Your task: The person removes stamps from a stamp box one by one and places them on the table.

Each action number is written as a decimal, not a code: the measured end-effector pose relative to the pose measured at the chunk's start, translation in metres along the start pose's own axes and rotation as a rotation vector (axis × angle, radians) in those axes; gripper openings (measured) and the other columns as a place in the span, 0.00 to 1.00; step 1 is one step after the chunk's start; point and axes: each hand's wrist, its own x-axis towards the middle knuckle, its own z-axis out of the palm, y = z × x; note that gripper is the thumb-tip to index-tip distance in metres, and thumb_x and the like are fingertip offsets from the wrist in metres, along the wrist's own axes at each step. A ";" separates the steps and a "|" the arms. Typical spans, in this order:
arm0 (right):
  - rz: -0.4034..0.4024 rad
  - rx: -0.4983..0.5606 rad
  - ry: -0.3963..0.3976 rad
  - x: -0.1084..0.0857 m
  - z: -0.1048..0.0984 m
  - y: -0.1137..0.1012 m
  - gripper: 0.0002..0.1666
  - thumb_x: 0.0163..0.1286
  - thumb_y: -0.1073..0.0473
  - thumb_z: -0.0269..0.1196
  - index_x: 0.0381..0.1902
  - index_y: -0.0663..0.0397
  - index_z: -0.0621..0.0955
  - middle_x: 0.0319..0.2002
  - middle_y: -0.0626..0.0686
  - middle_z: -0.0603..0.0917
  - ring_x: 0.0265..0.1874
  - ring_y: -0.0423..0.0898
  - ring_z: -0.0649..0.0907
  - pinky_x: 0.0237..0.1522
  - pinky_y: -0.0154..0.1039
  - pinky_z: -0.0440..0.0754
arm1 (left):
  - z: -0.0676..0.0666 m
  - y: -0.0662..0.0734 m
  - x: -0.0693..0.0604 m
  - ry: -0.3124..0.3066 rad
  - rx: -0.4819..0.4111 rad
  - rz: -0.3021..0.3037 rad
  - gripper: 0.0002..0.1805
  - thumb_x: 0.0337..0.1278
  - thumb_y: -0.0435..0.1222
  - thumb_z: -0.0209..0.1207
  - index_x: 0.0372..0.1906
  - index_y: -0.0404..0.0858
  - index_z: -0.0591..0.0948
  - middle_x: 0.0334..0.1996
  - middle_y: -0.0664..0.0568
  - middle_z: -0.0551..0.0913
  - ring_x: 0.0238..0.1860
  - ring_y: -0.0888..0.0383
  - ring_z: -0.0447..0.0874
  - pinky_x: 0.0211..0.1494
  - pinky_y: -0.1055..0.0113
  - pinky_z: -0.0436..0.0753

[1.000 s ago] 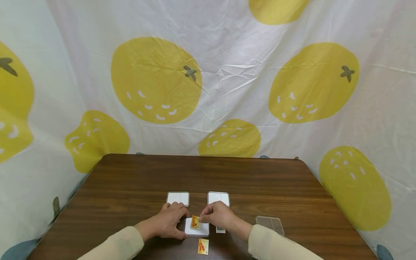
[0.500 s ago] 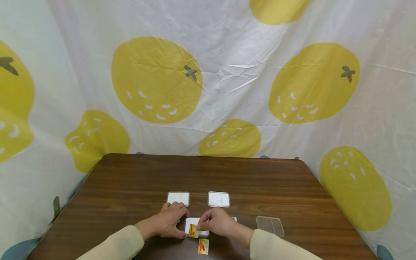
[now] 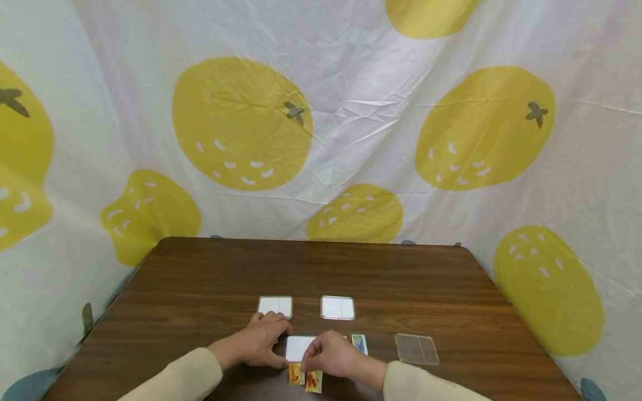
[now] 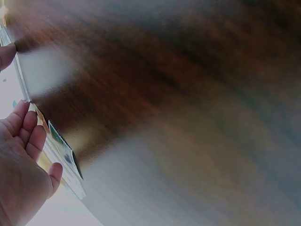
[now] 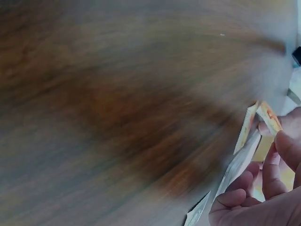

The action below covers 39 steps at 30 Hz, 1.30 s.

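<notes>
In the head view my left hand (image 3: 262, 343) rests at the left side of a shallow case (image 3: 297, 348) with a white inside. Its thumb and forefinger span the case's near and far edges and steady it on the table. My right hand (image 3: 332, 354) pinches an orange-yellow postage stamp (image 3: 295, 375) by its edge, just in front of the case. A second stamp (image 3: 314, 384), yellow and red, lies right beside it. The right wrist view shows the pinched stamp (image 5: 269, 117) tilted, with toothed edges. My right hand covers the case's right part.
Behind stand two more white-backed cases, one left (image 3: 277, 304) and one right (image 3: 337, 307). A blue-green stamp (image 3: 359, 343) lies right of my right hand, partly covered. Farther right is a transparent divided lid (image 3: 417, 350). The brown table (image 3: 225, 278) meets a lemon-print cloth (image 3: 351, 150).
My right hand has drawn the orange-yellow stamp from over the case toward me, to the left of the other yellow stamp. The blue-green stamp has come into view. My left hand has stayed put.
</notes>
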 end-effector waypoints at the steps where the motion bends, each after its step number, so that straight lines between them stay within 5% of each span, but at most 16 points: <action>1: -0.007 -0.012 -0.001 0.000 0.001 0.001 0.05 0.55 0.61 0.73 0.23 0.54 0.86 0.19 0.43 0.82 0.22 0.35 0.75 0.27 0.32 0.71 | 0.000 0.000 0.000 0.000 -0.002 0.001 0.27 0.42 0.54 0.72 0.46 0.46 0.77 0.41 0.61 0.72 0.46 0.61 0.68 0.51 0.51 0.64; 13: -0.050 -0.136 0.034 0.003 0.006 0.004 0.05 0.52 0.58 0.75 0.22 0.48 0.86 0.19 0.37 0.80 0.23 0.32 0.75 0.30 0.32 0.73 | 0.000 0.000 0.000 -0.001 0.008 0.004 0.28 0.41 0.54 0.72 0.46 0.45 0.77 0.41 0.60 0.73 0.47 0.60 0.68 0.51 0.51 0.64; 26: -0.038 -0.094 0.055 0.003 0.001 0.000 0.04 0.54 0.58 0.72 0.28 0.49 0.86 0.25 0.39 0.80 0.24 0.35 0.75 0.29 0.34 0.73 | -0.001 -0.001 0.001 -0.005 -0.001 0.002 0.29 0.41 0.55 0.73 0.45 0.45 0.77 0.41 0.61 0.72 0.46 0.61 0.68 0.51 0.51 0.64; 39: -0.131 -0.009 0.073 0.006 -0.015 0.008 0.15 0.57 0.58 0.73 0.42 0.56 0.87 0.35 0.47 0.83 0.32 0.39 0.77 0.33 0.33 0.74 | 0.000 -0.001 0.001 0.000 0.001 0.003 0.28 0.41 0.56 0.72 0.45 0.46 0.78 0.41 0.62 0.72 0.45 0.62 0.68 0.51 0.51 0.64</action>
